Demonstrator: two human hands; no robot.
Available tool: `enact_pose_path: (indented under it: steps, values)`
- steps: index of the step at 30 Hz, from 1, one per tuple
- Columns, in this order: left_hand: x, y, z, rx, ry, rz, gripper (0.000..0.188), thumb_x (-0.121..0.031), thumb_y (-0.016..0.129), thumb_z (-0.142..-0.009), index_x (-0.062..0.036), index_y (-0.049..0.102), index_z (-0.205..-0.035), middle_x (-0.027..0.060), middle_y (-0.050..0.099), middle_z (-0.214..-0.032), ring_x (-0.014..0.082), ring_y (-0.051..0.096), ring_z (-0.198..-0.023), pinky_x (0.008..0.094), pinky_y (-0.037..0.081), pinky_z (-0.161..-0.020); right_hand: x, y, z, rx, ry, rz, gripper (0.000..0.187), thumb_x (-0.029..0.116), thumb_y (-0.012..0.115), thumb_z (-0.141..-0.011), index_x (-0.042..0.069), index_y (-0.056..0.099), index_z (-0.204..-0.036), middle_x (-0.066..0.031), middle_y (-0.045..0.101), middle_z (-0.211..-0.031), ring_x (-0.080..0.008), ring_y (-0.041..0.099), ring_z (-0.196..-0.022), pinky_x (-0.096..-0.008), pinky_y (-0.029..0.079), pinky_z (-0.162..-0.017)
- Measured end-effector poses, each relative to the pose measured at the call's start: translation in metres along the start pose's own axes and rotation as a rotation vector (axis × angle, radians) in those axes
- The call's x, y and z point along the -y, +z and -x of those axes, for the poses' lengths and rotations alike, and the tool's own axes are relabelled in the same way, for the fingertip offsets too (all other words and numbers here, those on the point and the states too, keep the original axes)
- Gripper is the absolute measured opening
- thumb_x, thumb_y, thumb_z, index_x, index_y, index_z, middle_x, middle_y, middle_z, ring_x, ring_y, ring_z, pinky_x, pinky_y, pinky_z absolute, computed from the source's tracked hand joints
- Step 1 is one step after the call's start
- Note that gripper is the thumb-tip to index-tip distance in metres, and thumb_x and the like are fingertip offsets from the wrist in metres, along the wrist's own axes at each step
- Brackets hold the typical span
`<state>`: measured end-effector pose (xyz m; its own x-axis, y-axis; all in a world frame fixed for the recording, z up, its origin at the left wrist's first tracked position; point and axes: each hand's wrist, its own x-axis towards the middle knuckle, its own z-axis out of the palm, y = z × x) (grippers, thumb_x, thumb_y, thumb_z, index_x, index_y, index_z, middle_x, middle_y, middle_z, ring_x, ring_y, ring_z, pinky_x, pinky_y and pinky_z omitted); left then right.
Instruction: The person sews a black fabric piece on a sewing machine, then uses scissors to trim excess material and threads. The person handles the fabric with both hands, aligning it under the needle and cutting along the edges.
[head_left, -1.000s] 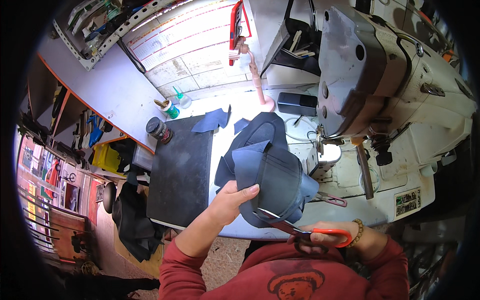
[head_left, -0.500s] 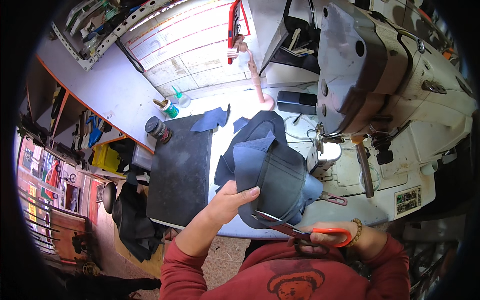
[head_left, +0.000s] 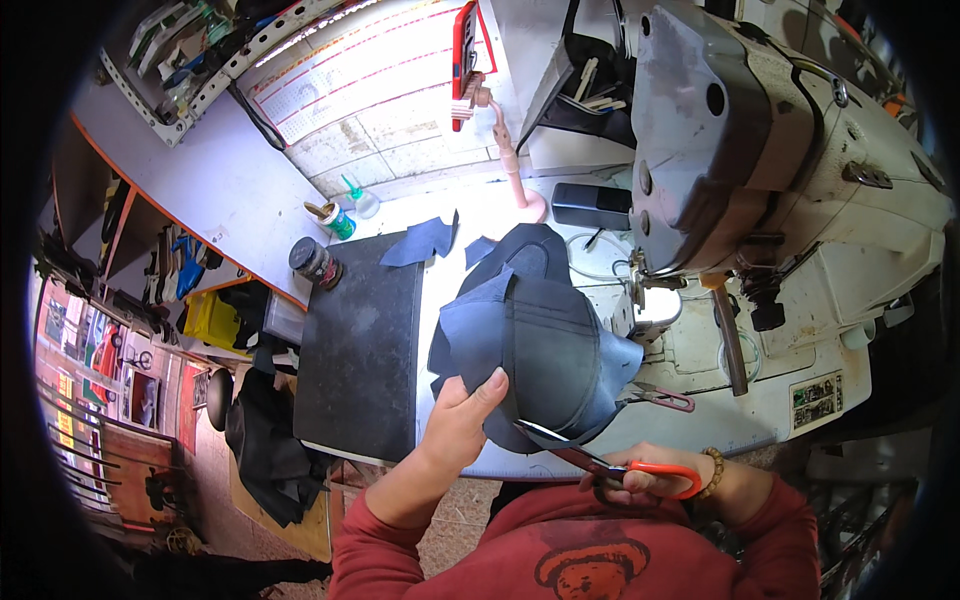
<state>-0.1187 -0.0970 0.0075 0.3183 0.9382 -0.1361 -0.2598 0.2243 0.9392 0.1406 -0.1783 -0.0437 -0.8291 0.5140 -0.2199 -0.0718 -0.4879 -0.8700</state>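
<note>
My left hand [head_left: 462, 415] pinches the left edge of a stitched dark blue-black fabric piece [head_left: 552, 350], thumb on top. Its curved panel shows rows of seam lines, and a lighter blue side shows at the upper left and at the right. In my right hand [head_left: 640, 480] is a pair of scissors [head_left: 668, 478] with orange-red handles. Their blades reach left to the piece's lower edge, near my left thumb, and part of the blades is hidden by the fabric. A beaded bracelet circles my right wrist. Behind the held piece lies more dark fabric [head_left: 525, 245].
A sewing machine [head_left: 780, 150] stands at the right, tweezers-like pink-handled tool [head_left: 662, 398] on its bed. A black mat [head_left: 360, 350] lies left, with a dark jar [head_left: 315, 262] and blue scraps [head_left: 420, 242]. Farther back are a pink phone stand [head_left: 510, 160] and a black box [head_left: 592, 205].
The fabric piece has turned and flattened, showing more of its seamed panel. My left hand has shifted slightly right and its thumb has moved. The scissors stay at the lower edge.
</note>
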Motion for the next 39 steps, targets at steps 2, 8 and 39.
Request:
enact_pose_path:
  steps: [2,8,39]
  values:
    - [0.003,0.001,0.002,-0.047,-0.015,0.012,0.027,-0.023,0.051,-0.100,0.0009,0.063,-0.103,0.0003,0.062,-0.093,0.0060,0.052,-0.082,0.0236,0.042,-0.073,0.000,0.000,0.002,-0.005,-0.022,0.003,0.057,0.049,0.050,-0.097,-0.002,0.054,-0.123,0.0013,0.053,-0.074,-0.0057,0.047,-0.054,-0.0223,0.040,-0.048]
    - [0.013,-0.004,0.001,-0.061,-0.013,-0.014,0.032,-0.024,0.048,-0.101,0.0032,0.053,-0.118,0.0086,0.060,-0.110,0.0168,0.056,-0.097,0.0314,0.046,-0.084,0.000,-0.004,0.008,0.002,0.010,0.035,0.054,0.046,0.049,-0.098,-0.002,0.055,-0.122,0.0019,0.053,-0.075,-0.0059,0.047,-0.060,-0.0214,0.040,-0.055]
    - [0.026,0.010,0.023,-0.251,0.225,0.212,0.033,-0.017,0.052,-0.098,0.0027,0.052,-0.124,0.0141,0.062,-0.117,0.0241,0.063,-0.103,0.0368,0.051,-0.089,-0.005,0.006,-0.017,0.152,-0.116,-0.187,0.058,0.048,0.037,-0.101,-0.002,0.047,-0.130,0.0030,0.048,-0.074,-0.0044,0.039,-0.054,-0.0190,0.034,-0.050]
